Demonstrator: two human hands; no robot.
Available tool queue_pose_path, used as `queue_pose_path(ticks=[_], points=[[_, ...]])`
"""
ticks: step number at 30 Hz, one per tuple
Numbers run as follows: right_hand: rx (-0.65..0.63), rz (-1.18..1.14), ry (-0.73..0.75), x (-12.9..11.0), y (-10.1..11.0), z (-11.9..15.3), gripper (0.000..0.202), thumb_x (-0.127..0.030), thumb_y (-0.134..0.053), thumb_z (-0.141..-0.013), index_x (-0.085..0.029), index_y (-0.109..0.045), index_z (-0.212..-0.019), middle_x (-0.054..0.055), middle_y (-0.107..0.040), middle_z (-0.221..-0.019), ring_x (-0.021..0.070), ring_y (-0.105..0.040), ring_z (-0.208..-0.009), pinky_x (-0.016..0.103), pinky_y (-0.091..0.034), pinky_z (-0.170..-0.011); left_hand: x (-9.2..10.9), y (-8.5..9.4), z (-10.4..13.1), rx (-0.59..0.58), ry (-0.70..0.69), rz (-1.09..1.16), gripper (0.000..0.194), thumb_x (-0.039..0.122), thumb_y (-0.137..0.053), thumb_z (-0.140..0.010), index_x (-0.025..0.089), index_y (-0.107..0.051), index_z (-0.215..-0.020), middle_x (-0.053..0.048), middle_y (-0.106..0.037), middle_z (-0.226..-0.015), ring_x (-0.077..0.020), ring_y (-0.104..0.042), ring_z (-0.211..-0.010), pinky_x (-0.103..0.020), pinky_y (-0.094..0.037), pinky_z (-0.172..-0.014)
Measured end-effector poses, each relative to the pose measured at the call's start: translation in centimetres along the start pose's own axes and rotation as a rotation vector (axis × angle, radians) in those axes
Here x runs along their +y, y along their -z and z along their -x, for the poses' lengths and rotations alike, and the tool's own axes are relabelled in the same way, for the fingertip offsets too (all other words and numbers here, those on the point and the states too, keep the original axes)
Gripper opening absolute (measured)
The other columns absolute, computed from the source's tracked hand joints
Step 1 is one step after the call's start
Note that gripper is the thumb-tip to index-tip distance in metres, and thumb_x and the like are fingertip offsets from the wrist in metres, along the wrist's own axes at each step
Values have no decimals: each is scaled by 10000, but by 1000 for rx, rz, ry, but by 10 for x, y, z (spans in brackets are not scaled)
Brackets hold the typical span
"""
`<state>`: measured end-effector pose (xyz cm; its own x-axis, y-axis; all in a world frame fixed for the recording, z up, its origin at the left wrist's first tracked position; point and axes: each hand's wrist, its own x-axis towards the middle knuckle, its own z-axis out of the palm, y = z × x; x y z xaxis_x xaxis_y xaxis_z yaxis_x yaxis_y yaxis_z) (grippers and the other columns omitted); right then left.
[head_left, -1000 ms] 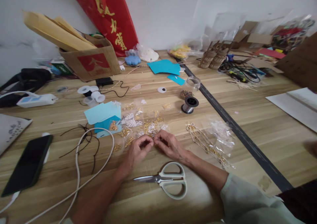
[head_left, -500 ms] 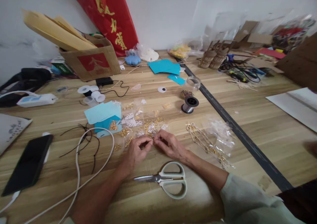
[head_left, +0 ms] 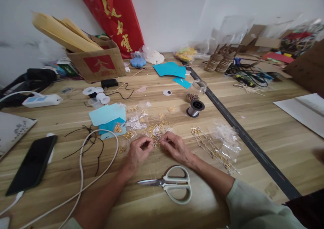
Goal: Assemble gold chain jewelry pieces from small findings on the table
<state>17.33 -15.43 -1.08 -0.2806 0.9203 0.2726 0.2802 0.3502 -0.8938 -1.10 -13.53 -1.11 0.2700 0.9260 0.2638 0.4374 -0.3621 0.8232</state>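
Gold and silver beads (head_left: 156, 130) lie in a loose pile at the middle of the table, just beyond both hands. My left hand (head_left: 140, 149) is closed at the pile's near left side, thumb and forefinger pinched together; whatever is between them is too small to make out. Across a small gap, my right hand (head_left: 174, 147) is pinched in the same way, its fingertips hidden against the beads. White-handled scissors (head_left: 165, 183) lie just below the hands, blades pointing left. Several small bags of beads (head_left: 135, 121) sit beyond my left hand.
Bead chains (head_left: 207, 144) and clear bags (head_left: 226, 138) lie at right. A wire spool (head_left: 195, 108) stands near a glass jar (head_left: 199, 86). At left are blue cards (head_left: 107, 114), a white cable (head_left: 81, 168) and a phone (head_left: 31, 165).
My hands have moved apart, leaving a gap between their fingertips. The whole view has shifted slightly, with the table items appearing a little further right.
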Motion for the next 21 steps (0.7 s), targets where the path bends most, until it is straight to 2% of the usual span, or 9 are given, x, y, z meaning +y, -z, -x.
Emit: queue_pose_path(ticks=[7, 10, 15, 21], points=[[35, 45, 33, -3, 1, 0, 165, -262, -467, -930, -173, -530, -805, 18, -519, -739, 135, -490, -678, 248, -392, -611, 2, 4, -1, 91, 76, 6, 123, 172, -531, -740, 176, -584, -628, 7, -587, -618, -121, -519, -571, -211, -399, -529], [27, 37, 1, -3, 0, 0, 161, -265, -472, -927, -173, -535, -810, 18, -522, -739, 138, -496, -680, 248, -397, -611, 2, 5, -2, 94, 106, 101, 114, 192, -548, -752, 170, -606, -657, -3, -607, -645, -128, -549, -601, -216, -428, -552], [12, 15, -21, 0, -2, 0, 125, -251, -513, -910, -168, -574, -841, 9, -529, -734, 129, -497, -658, 244, -395, -609, 2, 6, -3, -23, 163, 398, 192, 306, -544, -833, 148, -629, -764, -74, -703, -869, -145, -638, -659, -251, -510, -602], [25, 41, 29, 1, -2, 0, 155, -263, -533, -908, -164, -597, -806, 19, -554, -739, 129, -511, -662, 243, -396, -607, 3, 5, -3, -172, 339, 600, 295, 422, -574, -830, 132, -619, -798, -62, -715, -765, -157, -677, -623, -260, -540, -582]])
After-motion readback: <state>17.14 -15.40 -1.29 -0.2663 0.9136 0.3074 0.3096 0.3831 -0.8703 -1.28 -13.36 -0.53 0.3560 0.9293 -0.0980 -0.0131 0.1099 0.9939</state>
